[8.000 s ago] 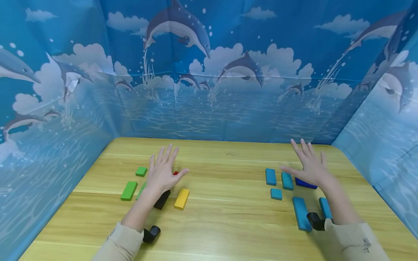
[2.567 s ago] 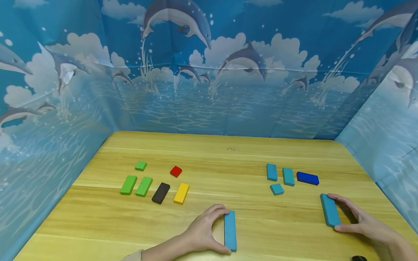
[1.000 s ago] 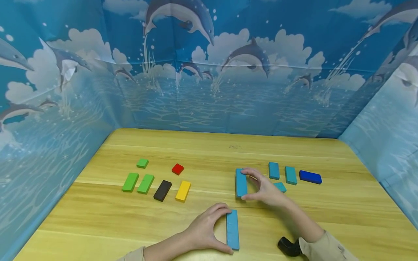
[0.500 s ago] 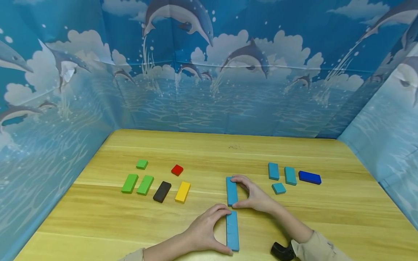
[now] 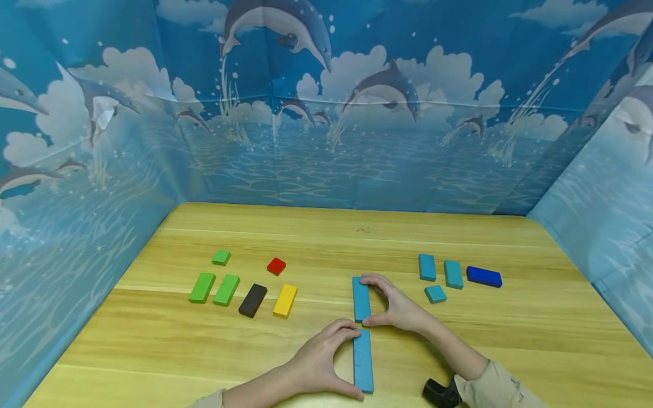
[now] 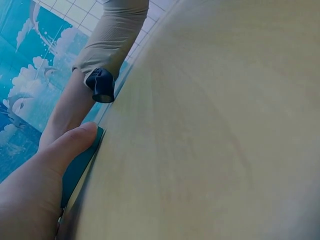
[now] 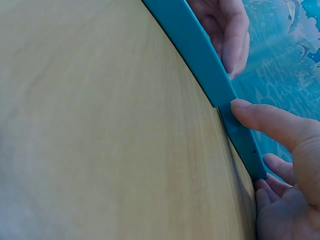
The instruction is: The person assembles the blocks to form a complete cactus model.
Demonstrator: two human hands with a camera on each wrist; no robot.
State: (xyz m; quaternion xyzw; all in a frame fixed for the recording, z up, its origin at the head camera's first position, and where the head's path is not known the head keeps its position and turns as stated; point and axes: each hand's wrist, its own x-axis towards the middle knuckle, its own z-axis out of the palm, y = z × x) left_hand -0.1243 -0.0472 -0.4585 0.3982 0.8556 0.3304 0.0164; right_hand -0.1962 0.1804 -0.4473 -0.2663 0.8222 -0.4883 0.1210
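Observation:
Two long light-blue blocks stand almost end to end at the middle front of the table in the head view. My left hand (image 5: 318,357) grips the nearer block (image 5: 363,362) by its two ends, thumb at the near end and fingers at the far end. The farther block (image 5: 361,300) is held the same way by my right hand (image 5: 400,306), from its right side. In the right wrist view the nearer block (image 7: 195,55) and the farther block (image 7: 245,140) meet close to my right thumb (image 7: 270,120), slightly out of line.
Left on the table (image 5: 153,351) lie green blocks (image 5: 202,288), a black block (image 5: 253,300), a yellow block (image 5: 285,301) and a red block (image 5: 276,266). To the right are smaller light-blue blocks (image 5: 427,267) and a dark-blue block (image 5: 484,276). A dolphin-print curtain (image 5: 326,141) surrounds the table.
Both hands first hovered open over the table. Each then took a long light-blue block from the right side to the middle. The right one came leftward behind the left one; lately both are still.

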